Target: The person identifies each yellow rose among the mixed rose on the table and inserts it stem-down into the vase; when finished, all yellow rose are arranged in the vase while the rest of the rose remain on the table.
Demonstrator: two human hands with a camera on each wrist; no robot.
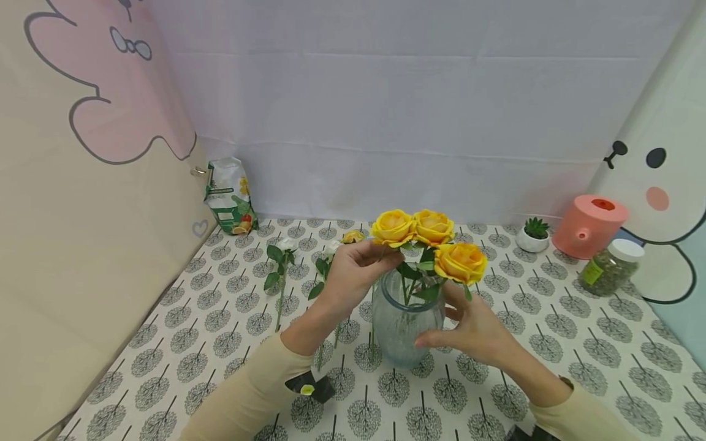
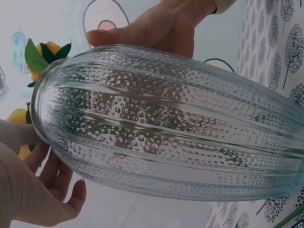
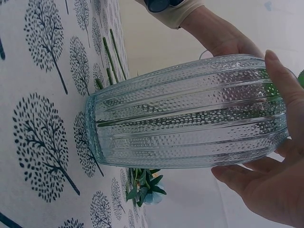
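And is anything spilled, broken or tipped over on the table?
Nothing stands out. The glass vase stands upright with yellow roses in it, the jar has its lid on, and I see no spills or cracks.

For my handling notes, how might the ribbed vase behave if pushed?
The vase looks like glass, so probably stiff and fragile. Its base is narrower than its middle and yellow roses rise above it, so a high push might tip it. The dimpled, ribbed wall may make it less slippery.

Left hand (image 1: 354, 272) raised, right hand (image 1: 471, 324) curved lower, forearms (image 1: 250, 386) converging
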